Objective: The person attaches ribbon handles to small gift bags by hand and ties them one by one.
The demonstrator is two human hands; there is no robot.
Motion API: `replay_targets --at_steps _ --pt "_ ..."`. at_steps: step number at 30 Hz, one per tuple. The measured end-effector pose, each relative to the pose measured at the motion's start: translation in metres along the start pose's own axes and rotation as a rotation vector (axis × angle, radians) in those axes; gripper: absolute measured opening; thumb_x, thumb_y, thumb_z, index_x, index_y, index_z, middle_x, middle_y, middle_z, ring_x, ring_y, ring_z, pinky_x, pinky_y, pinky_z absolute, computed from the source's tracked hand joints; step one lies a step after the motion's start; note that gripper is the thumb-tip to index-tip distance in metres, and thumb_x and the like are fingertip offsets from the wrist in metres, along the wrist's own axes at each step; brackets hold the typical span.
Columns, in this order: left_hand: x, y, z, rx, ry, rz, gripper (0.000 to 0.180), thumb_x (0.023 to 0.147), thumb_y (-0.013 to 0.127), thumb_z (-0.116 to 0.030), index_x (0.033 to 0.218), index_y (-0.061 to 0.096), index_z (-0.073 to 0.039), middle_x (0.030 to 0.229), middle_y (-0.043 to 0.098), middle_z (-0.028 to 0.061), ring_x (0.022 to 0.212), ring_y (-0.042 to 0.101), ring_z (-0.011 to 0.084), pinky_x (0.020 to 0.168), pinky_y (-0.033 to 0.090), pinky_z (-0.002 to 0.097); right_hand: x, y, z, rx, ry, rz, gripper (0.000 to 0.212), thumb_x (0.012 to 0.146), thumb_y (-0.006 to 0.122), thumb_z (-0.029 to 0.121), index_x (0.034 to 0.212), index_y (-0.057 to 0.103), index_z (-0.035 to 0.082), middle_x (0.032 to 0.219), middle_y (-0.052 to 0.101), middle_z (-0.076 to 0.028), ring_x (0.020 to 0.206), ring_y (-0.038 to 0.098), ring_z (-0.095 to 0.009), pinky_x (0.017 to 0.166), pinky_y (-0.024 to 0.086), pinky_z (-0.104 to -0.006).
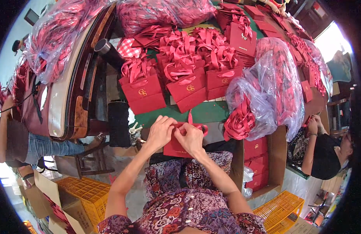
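Note:
A small red paper gift bag [173, 149] lies in front of me at the near edge of the green table top [149, 115]. My left hand [161, 133] pinches its upper edge with closed fingers. Close beside it, my right hand [191, 139] grips the same edge, thumb and fingers pressed together. A red ribbon [190, 117] sticks up beyond my right hand, and part of it loops out to the right. My fingers hide where the ribbon meets the bag.
Finished red bags with ribbon handles [188, 89] stand in rows beyond my hands. A ribbon bundle [239, 124] and a clear plastic sack [280, 85] lie at right. Keys [134, 129] and a dark flask [109, 54] are at left. A carton [274, 163] holds red bags. Other people work on both sides.

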State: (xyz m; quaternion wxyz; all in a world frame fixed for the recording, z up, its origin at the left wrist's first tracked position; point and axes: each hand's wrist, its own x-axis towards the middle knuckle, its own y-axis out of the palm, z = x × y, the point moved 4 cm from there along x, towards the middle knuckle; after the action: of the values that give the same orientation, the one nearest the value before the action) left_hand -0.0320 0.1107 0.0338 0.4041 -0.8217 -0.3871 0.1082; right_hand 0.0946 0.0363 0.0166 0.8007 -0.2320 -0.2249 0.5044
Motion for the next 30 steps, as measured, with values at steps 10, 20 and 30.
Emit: replay_targets --at_steps 10,20,30 --pt "-0.006 -0.006 -0.024 0.0 -0.103 -0.06 0.012 0.086 0.06 -0.005 0.094 0.069 -0.003 0.087 0.064 0.015 0.086 0.06 0.035 0.079 0.049 0.0445 -0.003 -0.006 0.007 0.108 0.153 0.057 0.021 0.08 0.073 0.023 0.079 0.068 0.002 0.07 0.068 -0.015 0.065 0.069 -0.031 0.061 0.052 -0.0414" --pt "-0.008 -0.01 -0.018 -0.07 -0.176 -0.064 0.022 0.078 0.077 -0.016 0.094 0.066 -0.005 0.086 0.067 0.0081 0.076 0.06 0.0243 0.068 0.05 0.0371 0.01 -0.053 0.028 0.054 -0.145 0.127 0.021 0.085 0.07 0.013 0.103 0.066 0.004 0.096 0.063 -0.015 0.089 0.064 -0.036 0.075 0.051 -0.0449" --pt "-0.013 -0.009 -0.054 -0.039 0.202 -0.157 0.012 0.077 0.075 -0.006 0.085 0.066 -0.007 0.082 0.063 0.0074 0.078 0.057 0.0274 0.069 0.047 0.0385 0.04 -0.052 -0.008 0.23 -0.14 0.68 0.016 0.09 0.066 0.015 0.096 0.074 0.002 0.091 0.072 -0.014 0.084 0.069 -0.025 0.076 0.052 -0.0352"
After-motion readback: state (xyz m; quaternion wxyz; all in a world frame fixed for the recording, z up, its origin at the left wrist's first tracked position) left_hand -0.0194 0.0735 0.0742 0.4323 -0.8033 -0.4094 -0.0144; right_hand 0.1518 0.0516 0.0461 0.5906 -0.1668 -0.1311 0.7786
